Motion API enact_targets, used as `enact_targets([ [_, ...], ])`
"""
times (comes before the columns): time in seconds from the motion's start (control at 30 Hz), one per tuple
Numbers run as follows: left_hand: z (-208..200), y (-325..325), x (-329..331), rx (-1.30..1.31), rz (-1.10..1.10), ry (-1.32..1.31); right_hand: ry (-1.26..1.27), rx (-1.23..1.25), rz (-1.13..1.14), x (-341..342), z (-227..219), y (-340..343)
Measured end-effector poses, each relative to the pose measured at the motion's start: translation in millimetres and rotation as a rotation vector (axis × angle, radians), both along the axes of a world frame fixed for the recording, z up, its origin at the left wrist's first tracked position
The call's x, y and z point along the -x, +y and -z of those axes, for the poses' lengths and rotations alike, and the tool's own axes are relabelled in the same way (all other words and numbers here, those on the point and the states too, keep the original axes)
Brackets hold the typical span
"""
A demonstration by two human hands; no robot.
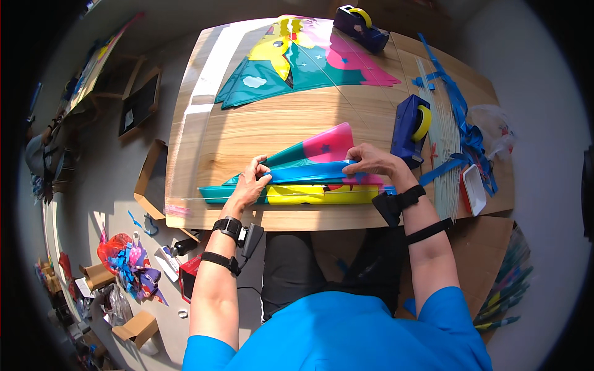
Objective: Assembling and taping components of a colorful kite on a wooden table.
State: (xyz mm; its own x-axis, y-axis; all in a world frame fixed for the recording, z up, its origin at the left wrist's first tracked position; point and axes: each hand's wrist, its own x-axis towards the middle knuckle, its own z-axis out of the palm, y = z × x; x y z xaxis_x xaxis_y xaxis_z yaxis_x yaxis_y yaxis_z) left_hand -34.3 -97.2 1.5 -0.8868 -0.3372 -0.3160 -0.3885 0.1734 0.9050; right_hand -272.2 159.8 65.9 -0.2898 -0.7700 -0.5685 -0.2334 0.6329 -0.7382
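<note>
A flat blue ribbon (309,172) stretches between my two hands, over a folded printed plastic sheet near the table's front edge. My left hand (249,183) pinches the ribbon's left end between thumb and fingers. At its right end, my right hand (375,161) grips it with closed fingertips. The folded sheet (318,195) shows yellow, teal and pink, and a pink-and-teal flap (328,145) of it fans out beyond the ribbon. A thin rod lies along the folded part. Straps with small devices are on both my forearms.
A second printed sheet (328,65) lies at the table's far side. Two tape dispensers (405,133), (362,31) stand to the right and at the back. Thin pale rods (444,142), tangled blue ribbon (471,136) and a white tray (474,188) lie at the right edge. Cardboard boxes (151,179) litter the floor.
</note>
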Motion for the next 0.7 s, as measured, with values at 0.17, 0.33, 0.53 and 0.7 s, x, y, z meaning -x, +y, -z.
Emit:
enact_targets([
  [0.17, 0, -2, -1, 0.008, 0.002, -0.007, -0.172, 0.063, 0.162, 10, -5, 20],
  [0.33, -12, 3, 2, 0.024, -0.019, -0.037, -0.15, 0.108, 0.247, 14, 8, 37],
  [0.53, -10, 3, 0, 0.092, -0.025, -0.019, 0.137, 0.059, 0.235, -3, 18, 35],
  [0.7, -6, 0, -1, 0.292, 0.059, -0.001, 0.252, 0.015, 0.179, -5, 30, 34],
])
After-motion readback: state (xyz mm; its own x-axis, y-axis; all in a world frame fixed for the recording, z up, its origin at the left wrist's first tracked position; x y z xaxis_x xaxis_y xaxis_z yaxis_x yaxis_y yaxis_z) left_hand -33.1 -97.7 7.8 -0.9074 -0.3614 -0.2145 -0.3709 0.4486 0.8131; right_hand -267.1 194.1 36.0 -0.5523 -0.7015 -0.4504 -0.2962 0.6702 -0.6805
